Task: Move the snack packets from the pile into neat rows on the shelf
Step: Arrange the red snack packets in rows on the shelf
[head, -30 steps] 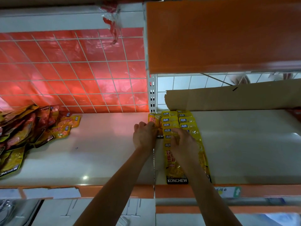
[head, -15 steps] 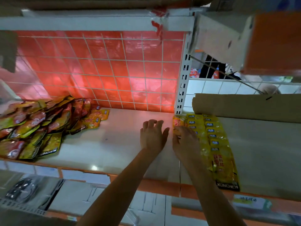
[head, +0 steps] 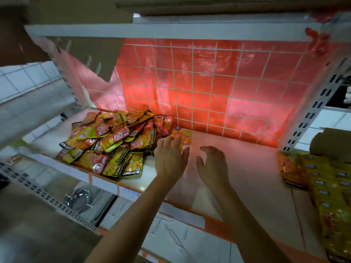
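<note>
empty, loosely spread left hand and right hand hover just right of pile, left hand nearer, almost touching it.

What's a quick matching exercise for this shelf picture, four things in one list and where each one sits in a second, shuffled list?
Things
1. pile of snack packets
2. rows of yellow packets
3. left hand
4. cardboard

Places
A. far right of the shelf, laid overlapping
B. open, by the pile's right edge
C. left part of the shelf, heaped loosely
D. behind the rows, at the right edge of view

Pairs: 1-C, 2-A, 3-B, 4-D
</note>
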